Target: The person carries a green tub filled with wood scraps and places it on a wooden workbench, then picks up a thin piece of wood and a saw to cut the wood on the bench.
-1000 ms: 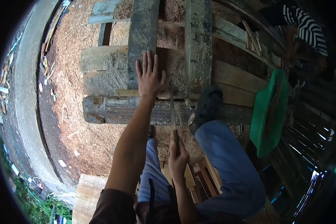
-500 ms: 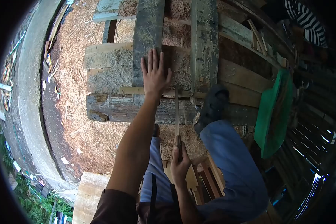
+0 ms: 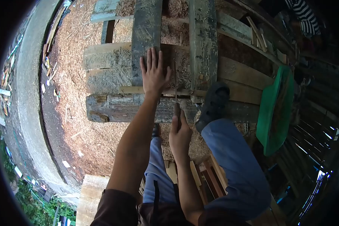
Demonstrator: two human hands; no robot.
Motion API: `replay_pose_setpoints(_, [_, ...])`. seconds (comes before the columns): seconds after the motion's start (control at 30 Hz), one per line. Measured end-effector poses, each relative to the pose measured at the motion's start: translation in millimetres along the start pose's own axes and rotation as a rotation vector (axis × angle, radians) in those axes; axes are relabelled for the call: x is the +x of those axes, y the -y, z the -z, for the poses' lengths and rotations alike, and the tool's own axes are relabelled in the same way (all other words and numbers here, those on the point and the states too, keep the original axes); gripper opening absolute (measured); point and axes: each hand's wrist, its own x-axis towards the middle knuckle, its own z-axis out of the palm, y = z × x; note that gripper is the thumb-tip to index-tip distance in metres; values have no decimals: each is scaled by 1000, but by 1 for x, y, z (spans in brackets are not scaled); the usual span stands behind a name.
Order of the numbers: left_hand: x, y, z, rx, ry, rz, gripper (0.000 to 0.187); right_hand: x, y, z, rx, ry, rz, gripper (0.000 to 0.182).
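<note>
My left hand lies flat with fingers spread, its fingertips on a dark upright board and its heel over a thin wooden strip. In my right hand is the handle of a handsaw, gripped with the thumb along it. The narrow blade points away from me and crosses the strip just right of my left hand. Beneath the strip runs a thick weathered beam. My foot in a black clog rests at the strip's right end.
Sawdust covers the ground and parts of the slatted bench. A second dark board stands parallel to the first. A green basin is at the right. Wood offcuts lie between my legs. A person in striped clothing is at upper right.
My right hand has pushed the saw forward, away from me, so its handle is now close to the beam. My left hand stays on the board.
</note>
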Motion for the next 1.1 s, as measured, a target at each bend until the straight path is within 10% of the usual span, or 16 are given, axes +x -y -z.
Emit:
replay_pose_setpoints(0.4, [0,-1,2,-28,43,2,74,9,-33,-11,97,-260,440,42])
replay_pose_setpoints(0.53, [3,2,5,-40,37,16,73,1,-18,9,179,-130,196,42])
replay_pose_setpoints(1.1, [2,2,4,-31,34,17,73,39,-45,-34,188,-280,324,46])
